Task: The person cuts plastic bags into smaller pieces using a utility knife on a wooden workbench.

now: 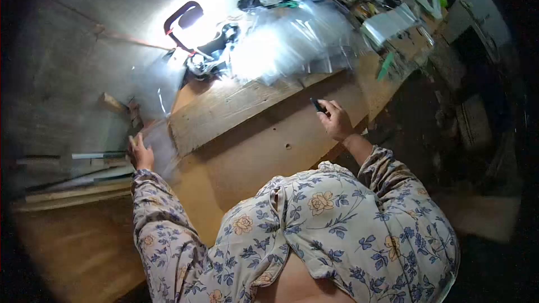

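Observation:
My right hand point(337, 122) is closed round a small black object point(319, 105), whose kind I cannot make out, above the wooden worktable point(252, 148). Past the table's left edge, my left hand point(141, 153) has its fingers bent at the edge of a blurred, see-through plastic sheet point(164, 145), which hangs beside the thumb. A thick wooden plank point(233, 111) lies across the table, beyond my right hand. Behind it spreads a glossy pile of clear plastic point(303, 39), partly washed out by bright light.
A red and black lamp-like frame point(182, 22) stands by the glare at back left. Mixed clutter point(387, 0) covers the back right, with a green strip point(386, 66) nearer. Wooden boards point(78, 193) lie at the left. A wooden handle point(114, 102) shows beyond my left hand.

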Demonstrator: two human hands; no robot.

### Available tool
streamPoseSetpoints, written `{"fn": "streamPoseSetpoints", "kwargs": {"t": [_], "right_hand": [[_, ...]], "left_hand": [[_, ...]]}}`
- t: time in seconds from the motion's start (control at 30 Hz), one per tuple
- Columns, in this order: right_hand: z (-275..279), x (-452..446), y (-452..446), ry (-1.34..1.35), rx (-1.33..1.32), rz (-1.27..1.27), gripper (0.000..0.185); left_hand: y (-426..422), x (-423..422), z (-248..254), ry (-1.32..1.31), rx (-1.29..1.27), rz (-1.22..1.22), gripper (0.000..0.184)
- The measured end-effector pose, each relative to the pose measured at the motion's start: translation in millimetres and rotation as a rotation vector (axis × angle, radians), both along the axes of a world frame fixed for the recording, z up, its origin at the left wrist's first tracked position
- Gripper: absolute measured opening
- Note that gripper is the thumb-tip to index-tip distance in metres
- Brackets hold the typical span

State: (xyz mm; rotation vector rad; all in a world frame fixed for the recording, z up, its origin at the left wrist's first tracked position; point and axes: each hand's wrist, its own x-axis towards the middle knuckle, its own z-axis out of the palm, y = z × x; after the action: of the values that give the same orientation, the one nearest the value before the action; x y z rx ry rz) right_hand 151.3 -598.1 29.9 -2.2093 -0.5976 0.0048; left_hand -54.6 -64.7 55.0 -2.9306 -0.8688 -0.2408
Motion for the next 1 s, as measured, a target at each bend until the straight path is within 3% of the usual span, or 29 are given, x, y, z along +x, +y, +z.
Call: {"fn": "streamPoseSetpoints", "kwargs": {"t": [0.07, 0.13, 0.17, 0.2, 0.23, 0.27, 0.3, 0.43, 0.57, 0.6, 0.7, 0.73, 0.83, 0.87, 1.0], "right_hand": [[-4.2, -7.2, -10.3, -0.002, -0.016, -0.076, 0.032], [-15.5, -4.0, -14.3, -0.007, -0.058, -0.170, 0.032], [-21.4, -1.7, -13.6, -0.006, -0.057, -0.178, 0.032], [-25.8, 1.8, -12.1, 0.038, -0.050, -0.250, 0.033], [-28.8, 4.1, -10.7, 0.080, -0.038, -0.320, 0.034], [-28.0, 5.0, -9.3, 0.083, -0.040, -0.321, 0.034], [-28.0, 6.4, -7.3, 0.114, -0.015, -0.328, 0.035], [-29.5, 11.6, -5.0, 0.169, 0.113, -0.272, 0.034], [-18.4, 17.3, -14.2, 0.264, 0.218, -0.192, 0.036], [-16.7, 17.4, -17.5, 0.224, 0.184, -0.186, 0.036], [-10.7, 24.2, -25.1, 0.220, 0.235, -0.123, 0.036], [-9.9, 28.4, -26.3, 0.221, 0.241, -0.112, 0.036], [-8.4, 35.9, -28.9, 0.269, 0.269, -0.053, 0.035], [-7.3, 39.5, -28.8, 0.245, 0.227, -0.030, 0.034], [-1.7, 52.0, -16.4, 0.232, 0.275, 0.077, 0.032]], "left_hand": [[-3.1, 33.8, -21.8, -0.167, 0.424, 0.121, 0.039], [-24.2, 84.2, -33.3, -0.339, 0.213, -0.245, 0.045], [-77.9, 109.2, 0.6, -0.370, -0.021, -0.445, 0.043], [-106.2, 131.5, -5.6, -0.385, -0.178, -0.597, 0.040], [-128.5, 157.0, -22.8, -0.409, -0.362, -0.942, 0.042], [-171.7, 172.7, -35.9, -0.187, -0.293, -0.829, 0.043], [-219.8, 178.9, -17.6, -0.201, -0.270, -0.998, 0.043], [-319.4, 223.9, -39.5, 0.075, -0.213, -0.948, 0.056], [-330.1, 243.7, -58.8, -0.004, -0.160, -0.845, 0.056], [-327.7, 247.0, -70.0, -0.094, -0.042, -0.895, 0.047], [-321.3, 247.4, -97.1, -0.167, -0.058, -0.974, 0.035], [-323.3, 244.5, -86.3, -0.359, -0.068, -0.999, 0.024], [-331.2, 241.6, -60.5, -0.223, -0.206, -1.057, 0.013], [-333.4, 243.2, -57.3, -0.488, -0.163, -1.077, 0.009], [-316.9, 213.7, -13.5, -0.456, -0.203, -0.783, 0.009]]}}
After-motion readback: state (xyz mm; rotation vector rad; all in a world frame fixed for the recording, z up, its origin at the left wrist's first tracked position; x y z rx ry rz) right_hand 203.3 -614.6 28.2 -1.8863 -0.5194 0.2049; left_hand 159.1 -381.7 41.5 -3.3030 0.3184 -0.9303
